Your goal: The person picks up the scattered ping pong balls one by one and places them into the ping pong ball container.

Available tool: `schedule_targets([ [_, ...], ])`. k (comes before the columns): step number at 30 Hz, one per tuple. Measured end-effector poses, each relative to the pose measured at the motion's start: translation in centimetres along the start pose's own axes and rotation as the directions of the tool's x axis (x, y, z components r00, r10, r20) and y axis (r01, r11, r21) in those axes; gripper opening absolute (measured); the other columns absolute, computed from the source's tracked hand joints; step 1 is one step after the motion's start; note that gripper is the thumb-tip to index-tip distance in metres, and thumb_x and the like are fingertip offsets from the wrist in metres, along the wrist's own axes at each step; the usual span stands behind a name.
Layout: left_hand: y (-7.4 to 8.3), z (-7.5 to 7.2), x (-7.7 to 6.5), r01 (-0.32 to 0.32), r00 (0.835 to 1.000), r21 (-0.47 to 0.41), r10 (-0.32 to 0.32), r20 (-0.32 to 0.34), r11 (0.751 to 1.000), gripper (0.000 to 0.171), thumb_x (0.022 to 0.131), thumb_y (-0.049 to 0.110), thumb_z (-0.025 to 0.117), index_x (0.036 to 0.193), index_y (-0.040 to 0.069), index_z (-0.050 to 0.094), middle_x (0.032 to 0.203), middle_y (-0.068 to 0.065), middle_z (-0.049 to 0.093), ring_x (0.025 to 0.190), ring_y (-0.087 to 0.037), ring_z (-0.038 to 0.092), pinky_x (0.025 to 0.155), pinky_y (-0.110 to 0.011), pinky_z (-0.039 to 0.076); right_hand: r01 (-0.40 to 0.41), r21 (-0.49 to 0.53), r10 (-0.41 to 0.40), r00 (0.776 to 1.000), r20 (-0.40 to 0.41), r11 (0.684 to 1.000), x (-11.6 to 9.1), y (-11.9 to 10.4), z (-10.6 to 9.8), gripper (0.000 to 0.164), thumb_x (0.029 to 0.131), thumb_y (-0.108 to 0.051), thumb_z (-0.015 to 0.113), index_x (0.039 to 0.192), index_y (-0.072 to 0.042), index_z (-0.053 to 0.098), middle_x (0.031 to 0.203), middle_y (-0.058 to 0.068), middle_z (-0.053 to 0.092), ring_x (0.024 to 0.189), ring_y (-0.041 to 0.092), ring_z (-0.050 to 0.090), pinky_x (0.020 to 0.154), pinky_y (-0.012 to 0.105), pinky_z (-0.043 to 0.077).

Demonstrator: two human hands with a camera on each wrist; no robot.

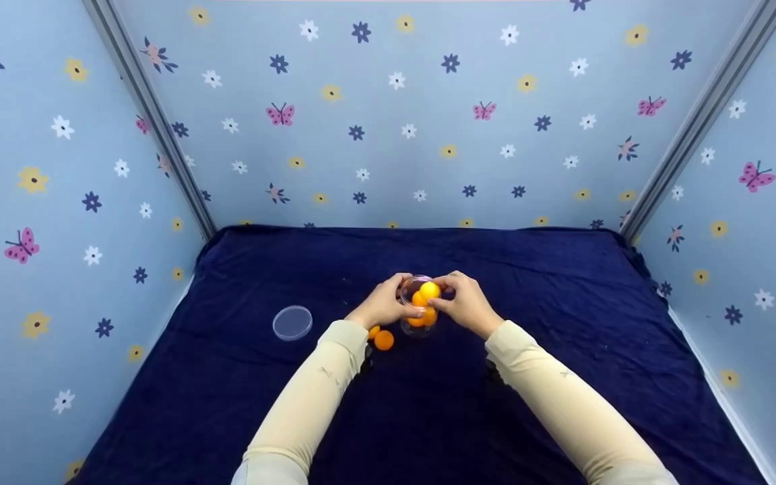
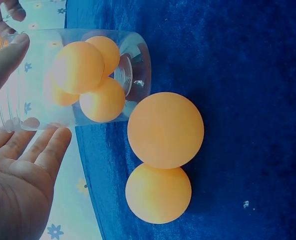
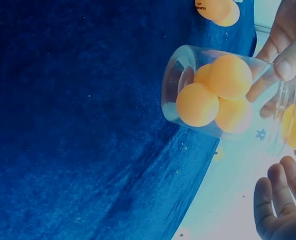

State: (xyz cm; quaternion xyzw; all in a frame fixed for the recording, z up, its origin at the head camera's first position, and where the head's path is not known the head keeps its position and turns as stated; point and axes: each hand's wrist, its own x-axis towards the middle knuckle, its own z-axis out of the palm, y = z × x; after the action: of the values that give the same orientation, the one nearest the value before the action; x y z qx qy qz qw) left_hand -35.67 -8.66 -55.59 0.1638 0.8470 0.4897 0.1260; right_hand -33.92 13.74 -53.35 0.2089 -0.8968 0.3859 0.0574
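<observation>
A clear plastic jar point(image 2: 133, 50) stands on the dark blue cloth with several orange ping-pong balls point(image 3: 197, 105) piled inside it. My left hand point(image 1: 386, 303) grips the jar near its rim, thumb on one side and fingers on the other. At the jar's mouth my right hand point(image 1: 469, 306) pinches another orange ping-pong ball point(image 1: 430, 290) between thumb and finger; its remaining fingers are spread in the right wrist view. Two loose ping-pong balls point(image 2: 165, 130) lie touching on the cloth beside the jar, near my left wrist.
A round, clear lid point(image 1: 292, 323) lies flat on the cloth point(image 1: 536, 269), left of my left hand. Patterned blue wall panels point(image 1: 388, 135) rise behind and on both sides, joined by grey corner posts point(image 1: 698, 108).
</observation>
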Motion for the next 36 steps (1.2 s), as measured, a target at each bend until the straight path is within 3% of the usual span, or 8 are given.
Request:
schedule_targets([
  [10,0.1,0.1,-0.3,-0.024,1.000,-0.018,0.023,-0.009,1.000,0.094,0.092,0.018,0.089,0.167,-0.001,0.035,0.165,-0.022,0.050,0.149,-0.040,0.053,0.118,-0.052,0.051,-0.026,0.016,0.026,1.000,0.012,1.000,-0.2,0.4,0.1,0.036,0.095,-0.013,0.086,0.125,0.004,0.077,0.116,0.021,0.073,0.111,0.042,0.070,0.100,0.055,0.059],
  [19,0.2,-0.3,-0.8,-0.018,1.000,-0.008,0.018,-0.002,1.000,0.100,0.091,0.014,0.089,0.170,0.003,0.029,0.165,-0.021,0.049,0.151,-0.041,0.051,0.121,-0.053,0.048,-0.024,0.117,0.030,0.998,-0.053,0.993,-1.2,1.1,0.6,0.053,0.091,-0.010,0.088,0.135,0.008,0.066,0.115,0.024,0.072,0.109,0.042,0.070,0.102,0.059,0.058],
  [27,-0.4,-1.6,-2.0,0.000,1.000,0.047,0.001,-0.014,0.999,0.080,0.092,0.014,0.088,0.160,0.001,0.047,0.158,-0.022,0.056,0.146,-0.040,0.056,0.121,-0.053,0.048,-0.113,0.179,0.121,0.992,-0.034,0.977,-1.7,1.5,1.5,0.078,0.089,-0.016,0.091,0.153,0.005,0.052,0.138,0.027,0.064,0.126,0.046,0.064,0.112,0.063,0.052],
  [36,-1.9,-3.4,-3.2,-0.035,0.999,0.113,0.039,-0.031,0.993,0.069,0.090,0.007,0.087,0.150,-0.006,0.055,0.150,-0.029,0.061,0.139,-0.045,0.061,0.119,-0.056,0.050,-0.138,0.223,0.149,0.988,-0.037,0.965,-1.7,1.9,2.8,0.085,0.087,-0.015,0.093,0.155,0.008,0.048,0.146,0.032,0.061,0.134,0.050,0.062,0.116,0.065,0.049],
])
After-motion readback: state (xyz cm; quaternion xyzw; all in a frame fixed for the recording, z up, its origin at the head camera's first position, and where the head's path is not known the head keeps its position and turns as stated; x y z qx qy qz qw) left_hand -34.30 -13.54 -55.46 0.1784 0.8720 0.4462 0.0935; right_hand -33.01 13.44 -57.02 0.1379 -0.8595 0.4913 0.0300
